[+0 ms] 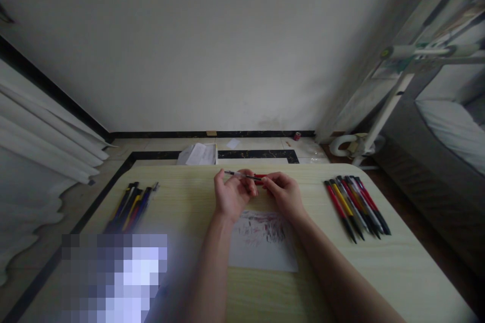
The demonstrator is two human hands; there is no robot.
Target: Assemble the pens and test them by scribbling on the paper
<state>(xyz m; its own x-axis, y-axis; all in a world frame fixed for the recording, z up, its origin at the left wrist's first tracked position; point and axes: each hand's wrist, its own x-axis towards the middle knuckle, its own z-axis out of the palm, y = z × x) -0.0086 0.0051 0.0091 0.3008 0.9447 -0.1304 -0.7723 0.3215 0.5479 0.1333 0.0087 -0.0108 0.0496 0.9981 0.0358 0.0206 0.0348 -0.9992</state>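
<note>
My left hand [233,197] is over the far middle of the table, palm turned up, thumb raised and fingers curled. A thin pen refill [238,174], part clear and part dark, crosses its fingers. Facing it, my right hand [284,193] pinches the dark end of the refill between thumb and fingertips. Just behind the refill, a red pen part [259,176] shows between both hands, seemingly against the curled left fingers; its ends are hidden. Below the hands lies a white sheet of paper [261,255] covered with dark and reddish scribbles at its top.
Several red, yellow and clear pens [346,202] lie side by side at the right of the table [182,197]. More pens [131,207], blurred, lie at the left. A box of papers [199,154] is on the floor beyond. A white metal frame [390,101] stands at right.
</note>
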